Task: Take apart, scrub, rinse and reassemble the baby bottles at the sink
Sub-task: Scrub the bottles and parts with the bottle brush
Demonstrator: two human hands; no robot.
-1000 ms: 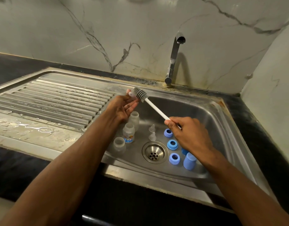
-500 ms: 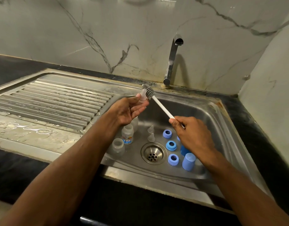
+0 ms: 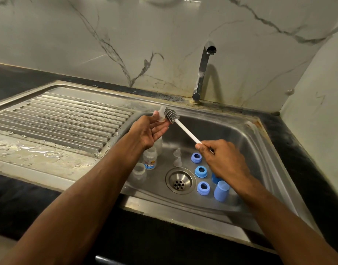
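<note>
Your left hand (image 3: pixel 148 131) is raised over the back left corner of the sink (image 3: pixel 246 138), pinching a clear silicone teat (image 3: pixel 160 116) between thumb and forefinger while the other fingers lie straight and relaxed below it. Your right hand (image 3: pixel 224 159) grips the white handle of the bottle brush (image 3: pixel 185 130) near its lower end, fingers curled round it, and the grey ribbed head of the brush is pressed against the teat. Below your left hand, three clear bottles stand upright along the basin's left side: one partly hidden behind your wrist (image 3: pixel 158 145), one with a printed label (image 3: pixel 150 158), and one plain (image 3: pixel 139 172) nearest you. Two more clear teats (image 3: pixel 177 157) stand just behind the drain (image 3: pixel 180 180). To the right of the drain lie three blue collar rings (image 3: pixel 201 171) in a row, and beside the nearest of them a blue cap (image 3: pixel 221 191) stands upside down; another blue piece (image 3: pixel 215 178) is mostly hidden under your right wrist. The tap (image 3: pixel 203 71) rises behind the basin. To the left, the ribbed draining board (image 3: pixel 65 121) carries puddles of water on its flat front edge, with the dark bench (image 3: pixel 17 77) beyond it.
</note>
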